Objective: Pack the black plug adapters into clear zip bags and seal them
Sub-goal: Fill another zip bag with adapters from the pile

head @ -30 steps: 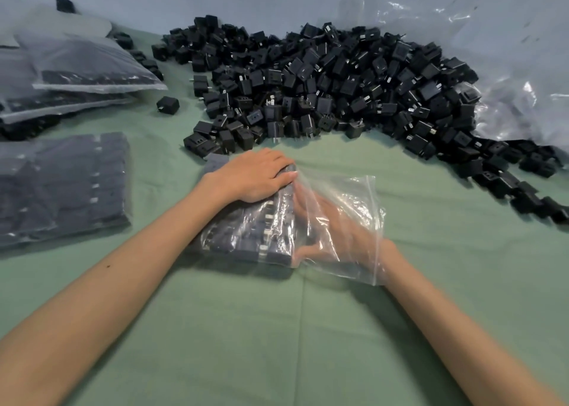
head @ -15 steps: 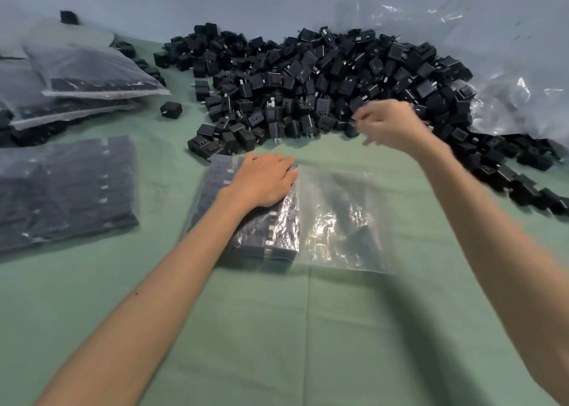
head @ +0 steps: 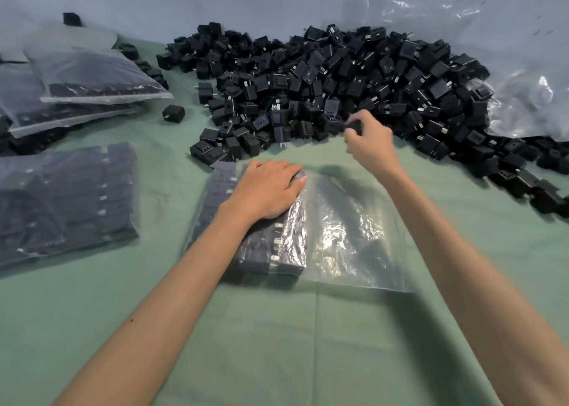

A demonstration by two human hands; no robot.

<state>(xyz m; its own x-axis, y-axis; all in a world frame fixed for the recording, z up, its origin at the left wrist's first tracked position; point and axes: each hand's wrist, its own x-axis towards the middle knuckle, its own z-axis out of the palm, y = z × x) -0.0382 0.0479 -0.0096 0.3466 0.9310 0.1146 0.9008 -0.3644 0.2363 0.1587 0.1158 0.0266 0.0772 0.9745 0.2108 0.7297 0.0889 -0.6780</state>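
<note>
A clear zip bag (head: 348,236) lies flat on the green cloth in the middle, its left half filled with rows of black plug adapters (head: 271,251). My left hand (head: 268,190) rests flat on top of the filled part, fingers straight. Just beyond the bag, at the near edge of the big heap of loose black adapters (head: 338,79), my right hand (head: 368,140) pinches one black adapter (head: 354,125) between thumb and fingers.
A packed bag (head: 61,202) lies at the left, and more packed bags (head: 89,79) are stacked at the far left. One loose adapter (head: 174,113) sits apart from the heap. Crumpled clear plastic (head: 523,103) lies at the right behind the heap.
My right hand came out of the bag, reached to the heap and now pinches one adapter at its near edge. My left hand stayed on the bag.
</note>
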